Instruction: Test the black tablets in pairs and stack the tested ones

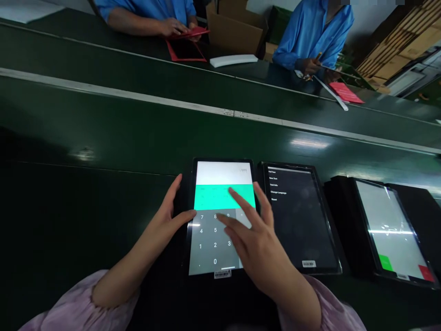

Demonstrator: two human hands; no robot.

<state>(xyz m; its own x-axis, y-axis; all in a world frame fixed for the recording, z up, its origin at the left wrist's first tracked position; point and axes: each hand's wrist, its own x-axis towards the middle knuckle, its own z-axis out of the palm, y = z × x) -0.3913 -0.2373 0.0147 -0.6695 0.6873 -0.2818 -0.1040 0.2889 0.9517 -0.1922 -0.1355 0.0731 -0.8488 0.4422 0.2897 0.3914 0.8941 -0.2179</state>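
Note:
A tablet (206,248) showing a calculator keypad lies face up in front of me, with a white strip and a bright green band across the top of its screen. My left hand (172,214) is at its left edge, thumb on the edge of the screen and index finger stretched along the side. Over the right half of the screen is my right hand (257,232), fingers spread and holding nothing. Its fingertips are near the 8 key and the green band; I cannot tell whether they touch the glass. Part of the keypad is hidden beneath it.
Right of the calculator lies a second tablet (296,220) with a dark text menu. Farther right is another tablet (387,225) with a pale screen. Across the green bench (138,133), two people in blue handle things near red sleeves (346,92) and a cardboard box (234,30).

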